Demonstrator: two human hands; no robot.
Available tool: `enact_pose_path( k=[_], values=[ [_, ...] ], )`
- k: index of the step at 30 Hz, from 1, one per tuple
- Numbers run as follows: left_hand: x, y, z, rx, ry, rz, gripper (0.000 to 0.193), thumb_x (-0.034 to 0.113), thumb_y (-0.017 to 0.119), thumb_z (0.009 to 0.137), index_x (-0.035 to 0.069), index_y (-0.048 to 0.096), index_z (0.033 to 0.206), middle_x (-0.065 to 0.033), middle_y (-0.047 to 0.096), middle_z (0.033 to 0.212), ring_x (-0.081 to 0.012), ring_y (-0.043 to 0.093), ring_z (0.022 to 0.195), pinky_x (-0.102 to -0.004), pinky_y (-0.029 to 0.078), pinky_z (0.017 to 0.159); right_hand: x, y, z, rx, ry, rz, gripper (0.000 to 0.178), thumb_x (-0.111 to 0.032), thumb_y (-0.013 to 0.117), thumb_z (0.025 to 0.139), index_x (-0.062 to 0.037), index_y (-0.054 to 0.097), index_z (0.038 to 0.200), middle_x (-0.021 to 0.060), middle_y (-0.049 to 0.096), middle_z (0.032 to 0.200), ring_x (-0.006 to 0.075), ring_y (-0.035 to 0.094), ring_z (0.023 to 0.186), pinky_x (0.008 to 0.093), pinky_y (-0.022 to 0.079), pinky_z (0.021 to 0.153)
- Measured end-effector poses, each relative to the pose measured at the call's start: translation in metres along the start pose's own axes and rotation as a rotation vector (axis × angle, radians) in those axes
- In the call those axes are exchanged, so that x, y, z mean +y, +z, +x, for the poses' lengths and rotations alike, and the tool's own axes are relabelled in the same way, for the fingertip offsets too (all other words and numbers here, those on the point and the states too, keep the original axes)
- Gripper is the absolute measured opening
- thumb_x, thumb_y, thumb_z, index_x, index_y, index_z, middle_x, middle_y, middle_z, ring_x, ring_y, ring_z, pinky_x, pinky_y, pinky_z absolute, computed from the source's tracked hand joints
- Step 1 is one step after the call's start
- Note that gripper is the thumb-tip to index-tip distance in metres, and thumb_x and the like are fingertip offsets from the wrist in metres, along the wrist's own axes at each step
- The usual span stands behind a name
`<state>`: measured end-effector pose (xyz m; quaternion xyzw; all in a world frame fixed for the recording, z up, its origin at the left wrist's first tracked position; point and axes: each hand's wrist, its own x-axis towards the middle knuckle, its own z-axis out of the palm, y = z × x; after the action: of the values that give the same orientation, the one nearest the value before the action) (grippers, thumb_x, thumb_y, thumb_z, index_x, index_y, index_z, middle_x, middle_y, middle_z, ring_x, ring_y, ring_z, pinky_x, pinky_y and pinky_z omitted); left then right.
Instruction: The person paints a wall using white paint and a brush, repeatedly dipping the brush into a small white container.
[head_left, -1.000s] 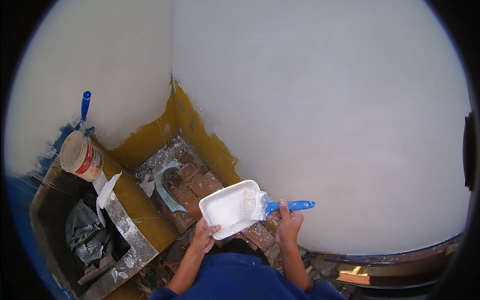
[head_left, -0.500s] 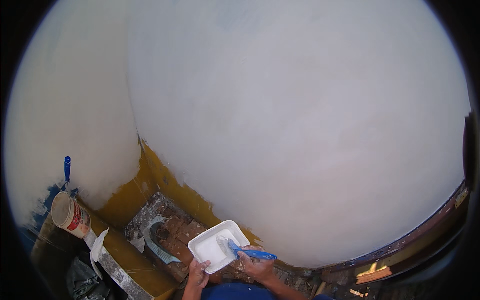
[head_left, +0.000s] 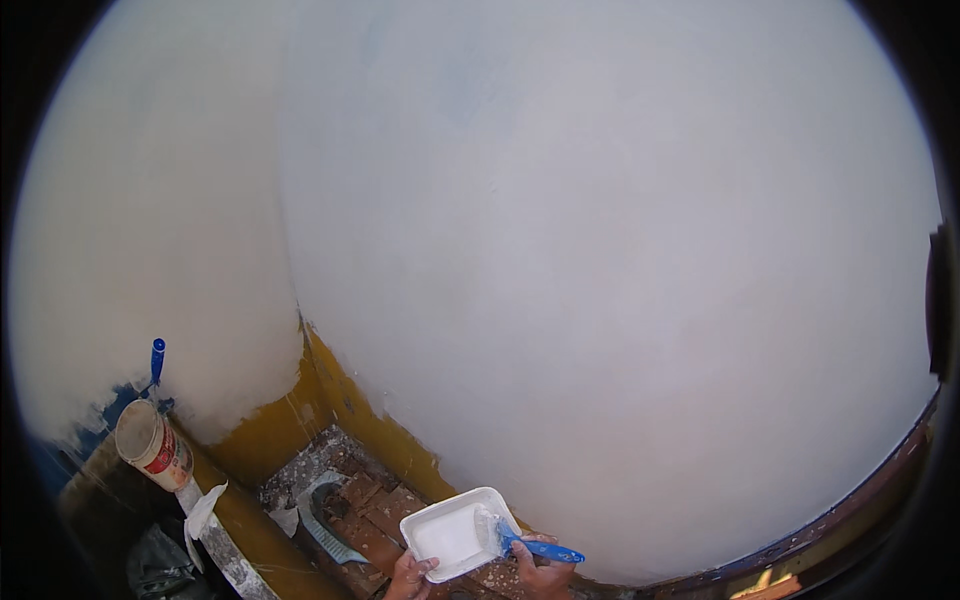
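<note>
My left hand (head_left: 410,577) grips the near left rim of a shallow white tray (head_left: 447,528), with the thumb over its edge. White paint lies in the tray. My right hand (head_left: 543,577) is closed round the blue handle of a paintbrush (head_left: 550,549). The brush's whitened bristles rest in the right part of the tray. Ahead of both hands stands a wall (head_left: 620,330), coated white over most of its face. A mustard-yellow strip (head_left: 385,425) shows along its base near the corner.
At left, a paint-smeared bucket (head_left: 150,440) stands on a ledge, a blue-handled tool (head_left: 157,360) behind it. White paper (head_left: 203,515) hangs over the ledge. Below lie a dark plastic bag (head_left: 160,570), a pale blue curved piece (head_left: 325,525) and brown rubble (head_left: 370,510).
The view has tilted upward, so the hands, tray, brush and bucket sit lower and slightly farther right in the picture. The brush stays in the tray.
</note>
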<state>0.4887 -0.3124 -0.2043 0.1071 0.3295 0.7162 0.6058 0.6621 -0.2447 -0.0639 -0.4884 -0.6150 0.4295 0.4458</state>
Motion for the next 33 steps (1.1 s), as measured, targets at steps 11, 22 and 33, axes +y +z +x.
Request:
enact_pose_path(
  k=[11, 22, 33],
  values=[
    [-0.008, 0.018, -0.003, 0.008, 0.024, -0.024, 0.045, 0.002, 0.057, 0.078, -0.004, 0.045, 0.120, -0.0107, 0.057, 0.112, -0.0217, 0.058, 0.098, -0.0344, 0.047, 0.088, -0.001, -0.023, 0.005, 0.140, -0.266, -0.071, 0.006, -0.006, 0.063, 0.079, -0.0001, 0.065, 0.080, 0.0075, 0.064, 0.068, 0.0140, 0.059, 0.060, 0.0287, 0.048, 0.057],
    [-0.014, 0.013, -0.003, 0.089, -0.112, -0.060, 0.031, 0.006, 0.059, 0.078, -0.001, 0.053, 0.108, -0.0088, 0.059, 0.102, -0.0200, 0.058, 0.093, -0.0331, 0.047, 0.086, 0.031, -0.039, 0.018, 0.201, 0.283, 0.810, 0.014, 0.000, 0.063, 0.080, 0.0058, 0.056, 0.091, 0.0168, 0.063, 0.080, 0.0252, 0.066, 0.071, 0.0349, 0.058, 0.063],
    [-0.037, 0.017, 0.002, 0.002, -0.184, -0.108, 0.025, 0.005, 0.057, 0.079, -0.001, 0.055, 0.104, -0.0093, 0.061, 0.098, -0.0186, 0.059, 0.092, -0.0324, 0.048, 0.084, 0.038, -0.053, 0.005, 0.237, -0.042, 0.388, 0.015, -0.001, 0.062, 0.083, 0.0091, 0.058, 0.093, 0.0155, 0.064, 0.084, 0.0193, 0.065, 0.072, 0.0306, 0.056, 0.063]
  ],
)
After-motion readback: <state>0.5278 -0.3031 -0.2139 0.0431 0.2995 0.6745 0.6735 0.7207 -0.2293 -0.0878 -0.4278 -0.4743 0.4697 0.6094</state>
